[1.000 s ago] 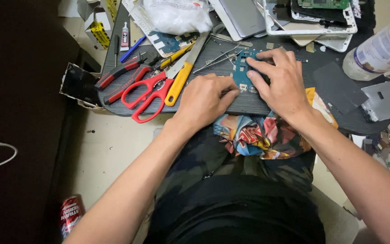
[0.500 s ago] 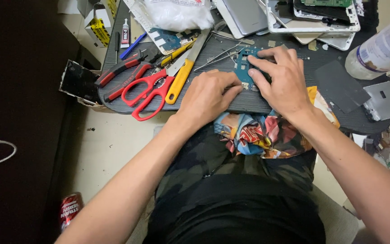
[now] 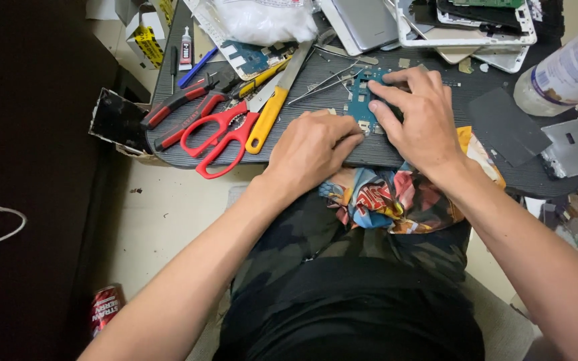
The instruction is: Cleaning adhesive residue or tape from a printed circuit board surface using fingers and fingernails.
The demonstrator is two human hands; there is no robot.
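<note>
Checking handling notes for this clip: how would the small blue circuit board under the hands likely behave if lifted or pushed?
The blue circuit board looks thin and flat, so probably light and stiff. Lying on the ribbed dark work board, it would likely slide, not roll. Its exposed small parts suggest fragility; the right hand covers part of it.

Two hands on a small blue circuit board [image 3: 362, 100], on a cluttered dark work board [image 3: 503, 170].
Right hand [image 3: 419, 120] pressing down over the circuit board, left hand [image 3: 312, 147] touching its near edge. Left of it: tweezers [image 3: 322, 85], yellow-handled knife [image 3: 272, 110], red scissors [image 3: 225, 134], red pliers [image 3: 182, 110]. Below it, colourful cloth [image 3: 396, 200].
</note>
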